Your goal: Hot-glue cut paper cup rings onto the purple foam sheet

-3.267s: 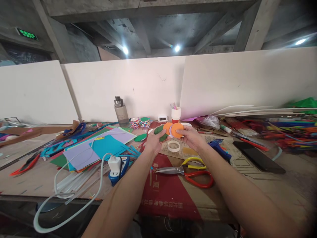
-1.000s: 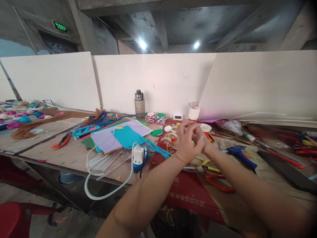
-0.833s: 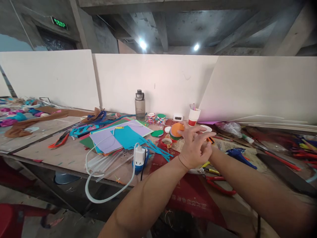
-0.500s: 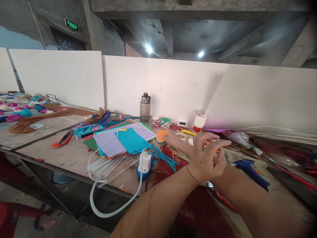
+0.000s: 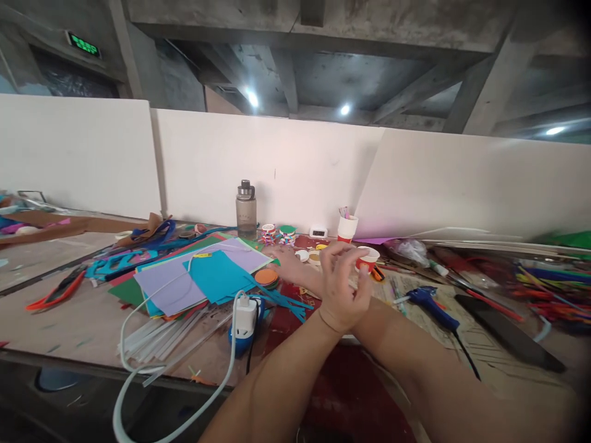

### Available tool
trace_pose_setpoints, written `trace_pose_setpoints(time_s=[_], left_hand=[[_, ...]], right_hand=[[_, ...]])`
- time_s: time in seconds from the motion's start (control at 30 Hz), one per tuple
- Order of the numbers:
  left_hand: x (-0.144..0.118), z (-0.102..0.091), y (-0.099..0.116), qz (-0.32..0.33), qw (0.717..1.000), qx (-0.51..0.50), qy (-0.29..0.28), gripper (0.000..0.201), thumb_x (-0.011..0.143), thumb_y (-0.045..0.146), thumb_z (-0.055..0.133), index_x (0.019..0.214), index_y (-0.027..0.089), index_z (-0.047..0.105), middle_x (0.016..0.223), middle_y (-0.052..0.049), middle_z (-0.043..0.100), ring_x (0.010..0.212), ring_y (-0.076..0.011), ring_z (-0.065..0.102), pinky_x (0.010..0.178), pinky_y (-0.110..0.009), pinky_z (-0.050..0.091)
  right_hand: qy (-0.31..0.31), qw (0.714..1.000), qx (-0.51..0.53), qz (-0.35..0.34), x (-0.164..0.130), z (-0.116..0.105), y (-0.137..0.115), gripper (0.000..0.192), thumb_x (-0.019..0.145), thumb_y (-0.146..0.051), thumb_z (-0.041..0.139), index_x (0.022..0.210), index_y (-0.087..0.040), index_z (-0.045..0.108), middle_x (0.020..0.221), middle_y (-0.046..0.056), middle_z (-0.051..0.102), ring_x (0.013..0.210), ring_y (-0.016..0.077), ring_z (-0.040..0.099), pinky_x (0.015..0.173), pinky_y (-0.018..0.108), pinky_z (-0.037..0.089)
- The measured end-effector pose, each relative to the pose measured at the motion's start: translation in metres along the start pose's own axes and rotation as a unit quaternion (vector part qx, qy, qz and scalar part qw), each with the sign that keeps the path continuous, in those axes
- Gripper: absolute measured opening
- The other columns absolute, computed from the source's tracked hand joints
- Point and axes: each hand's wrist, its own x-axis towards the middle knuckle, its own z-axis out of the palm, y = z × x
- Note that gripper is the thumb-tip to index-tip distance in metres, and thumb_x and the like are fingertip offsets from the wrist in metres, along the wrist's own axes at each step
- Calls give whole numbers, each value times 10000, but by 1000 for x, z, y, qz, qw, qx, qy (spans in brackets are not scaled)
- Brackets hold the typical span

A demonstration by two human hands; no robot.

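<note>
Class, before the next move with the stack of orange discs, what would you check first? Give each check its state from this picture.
1. Stack of orange discs lies on the table, touched by neither hand: ok.
2. Right hand close to the stack, fingers stretched flat: ok.
3. Left hand empty, raised with fingers loosely curled: ok.
4. Arms uncrossed: not ok, the right forearm passes under the left hand.
5. Blue glue gun clear of both hands: ok.

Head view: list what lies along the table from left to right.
Red-handled cutter → purple sheet → water bottle → stack of orange discs → left hand → blue glue gun → black flat slab.
</note>
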Motion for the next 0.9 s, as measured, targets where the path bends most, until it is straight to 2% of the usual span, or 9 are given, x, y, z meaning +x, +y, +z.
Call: trace_pose_setpoints(time_s=[0.1,0.27,0.4,0.47,0.57,0.63,0.7,0.8,0.9], left_hand=[[-1,1,-7,-37,999,13,7,288,865,145,530,1145,203,565,1089,-102,547,1067,-220,521,904,-388,469],[0,2,-23,-124,991,13,42,222,858,154,511,1061,191,590,1074,-89,566,1060,-211,529,916,-380,444],[0,5,-38,-251,967,-20,32,191,855,190,508,1036,184,568,996,-58,591,912,-160,561,835,-303,465],[-2,7,-47,-339,940,-21,-16,173,866,210,479,1017,176,557,955,-47,607,828,-139,572,762,-268,477],[-8,12,-61,-392,910,28,-134,167,872,209,452,982,159,568,939,-47,635,850,-135,599,804,-269,491],[-13,14,-69,-395,897,43,-196,115,829,209,531,891,154,610,889,-43,659,824,-146,616,803,-281,498],[-19,15,-75,-391,883,66,-252,151,777,240,631,903,158,645,887,-49,679,839,-174,633,821,-314,505],[-27,16,-80,-369,864,106,-325,402,669,270,767,1044,169,663,1077,-106,689,1045,-261,620,967,-411,459],[-34,16,-81,-341,849,125,-384,565,614,255,815,1145,164,644,1279,-154,623,1252,-320,520,1090,-462,359]], right_hand=[[20,1000,-12,12,-8,-31,1,239,962,-353,524,1171,-314,631,1257,58,601,1062,187,599,885,381,536],[71,992,-47,97,-38,-102,11,311,950,-353,552,1220,-205,593,1267,98,591,1037,201,612,880,417,532],[104,984,-55,135,-62,-142,23,299,933,-350,580,1178,-181,609,1197,86,622,999,198,624,859,413,535],[129,978,-55,156,-74,-157,31,224,912,-328,581,1049,-165,652,1065,71,668,928,186,629,861,404,521],[188,963,-43,186,-91,-175,47,215,865,-310,519,926,-156,655,928,69,692,849,184,622,847,383,500],[218,955,-30,200,-102,-181,56,257,845,-341,486,923,-153,644,899,71,694,814,185,620,795,359,499],[229,950,-14,209,-109,-183,63,286,822,-389,485,893,-161,642,834,57,689,756,181,611,726,334,493],[225,950,8,215,-112,-182,65,307,788,-437,497,847,-174,643,740,31,665,668,168,584,649,304,470],[212,954,16,210,-111,-181,60,284,776,-411,506,855,-181,651,755,26,667,658,160,572,645,293,455]])
